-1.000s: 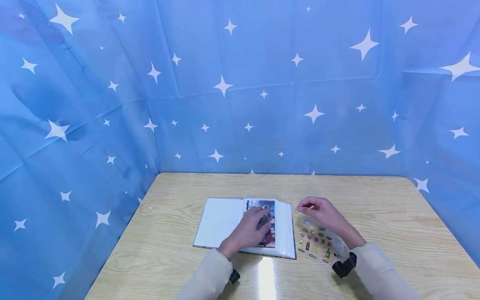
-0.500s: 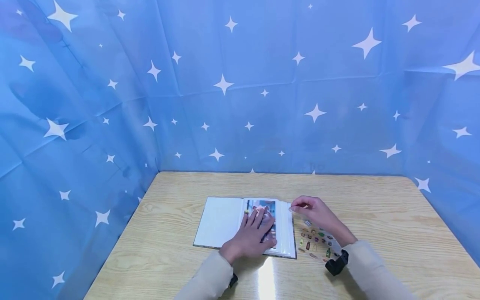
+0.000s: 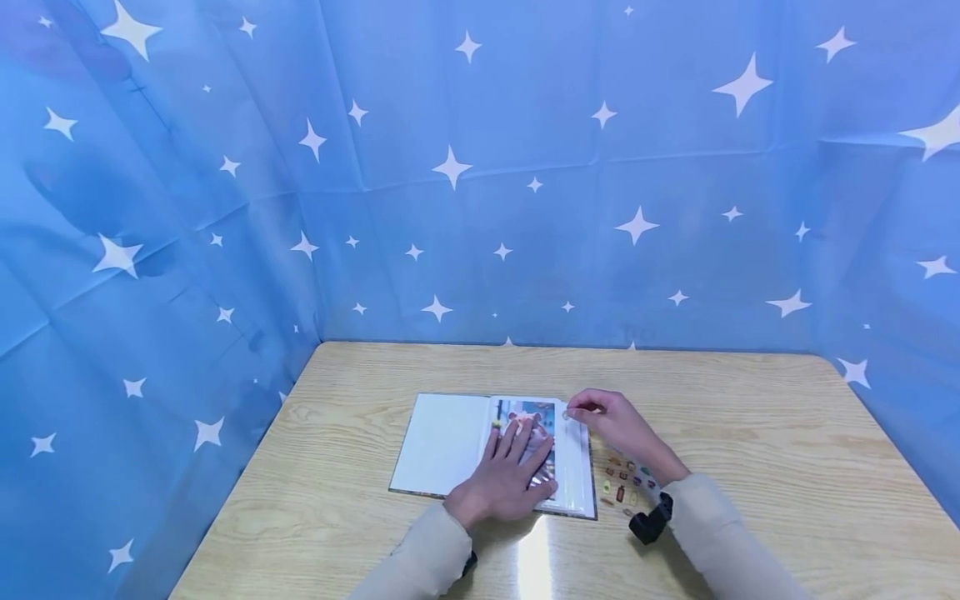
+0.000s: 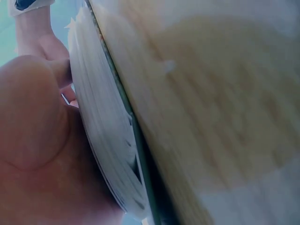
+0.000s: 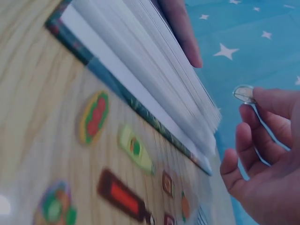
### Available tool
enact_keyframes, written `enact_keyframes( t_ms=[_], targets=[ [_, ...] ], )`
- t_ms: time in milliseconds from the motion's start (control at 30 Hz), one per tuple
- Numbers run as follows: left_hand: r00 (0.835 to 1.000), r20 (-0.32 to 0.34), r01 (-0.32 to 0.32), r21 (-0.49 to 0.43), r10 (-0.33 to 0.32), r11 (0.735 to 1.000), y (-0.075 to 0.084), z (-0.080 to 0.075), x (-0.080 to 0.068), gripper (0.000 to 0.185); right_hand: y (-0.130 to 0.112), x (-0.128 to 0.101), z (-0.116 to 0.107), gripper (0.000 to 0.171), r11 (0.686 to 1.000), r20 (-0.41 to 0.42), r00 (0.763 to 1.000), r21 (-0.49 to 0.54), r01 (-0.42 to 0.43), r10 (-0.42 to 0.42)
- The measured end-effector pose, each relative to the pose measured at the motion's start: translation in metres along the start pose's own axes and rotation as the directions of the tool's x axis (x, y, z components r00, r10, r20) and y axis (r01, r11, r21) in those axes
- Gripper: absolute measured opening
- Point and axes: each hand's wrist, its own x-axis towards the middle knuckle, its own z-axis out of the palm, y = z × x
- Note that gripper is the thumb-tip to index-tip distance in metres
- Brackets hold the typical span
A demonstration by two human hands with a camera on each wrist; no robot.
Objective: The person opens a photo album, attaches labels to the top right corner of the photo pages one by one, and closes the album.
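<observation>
A small sticker (image 5: 244, 93), pale and roundish, is pinched at the fingertips of the right hand (image 3: 611, 421), held just above the upper right corner of an open photo album (image 3: 450, 442). The remaining fingers of that hand curl loosely toward the palm. What the sticker depicts cannot be made out from the wrist view.

The album lies open near the middle of a light wooden table (image 3: 750, 433), its left page blank white and its right page showing a photo (image 3: 528, 417). The left hand (image 3: 510, 475) rests flat on that right page, fingers straight and slightly spread, covering the lower part of the photo.

Just beside the album's right edge lies a clear sticker sheet (image 3: 626, 487) on the tabletop, carrying small coloured pictures, among them a green bottle shape (image 5: 136, 149) and a red-and-green oval (image 5: 93, 117). The right forearm crosses above part of it. A blue backdrop (image 3: 480, 167) printed with white stars encloses the table on three sides.
</observation>
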Motion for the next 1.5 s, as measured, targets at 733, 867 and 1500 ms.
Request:
enact_keyframes(
  t_ms=[733,867,1500],
  targets=[
    [0.999,0.006,0.035,0.025,-0.036,0.999,-0.008,0.018,0.014,0.068,0.001,0.03,0.023,0.014,0.995,-0.016,0.994,0.014,-0.103,0.104],
    [0.999,0.005,0.037,0.024,-0.038,0.999,-0.008,0.018,0.014,0.068,0.0,0.03,0.025,0.014,0.994,-0.025,0.994,0.002,-0.107,0.107],
    [0.998,0.026,0.051,0.012,-0.051,0.999,-0.005,0.014,0.012,0.068,-0.003,0.032,0.033,0.011,0.989,-0.075,0.99,-0.071,-0.128,0.122]
  ],
)
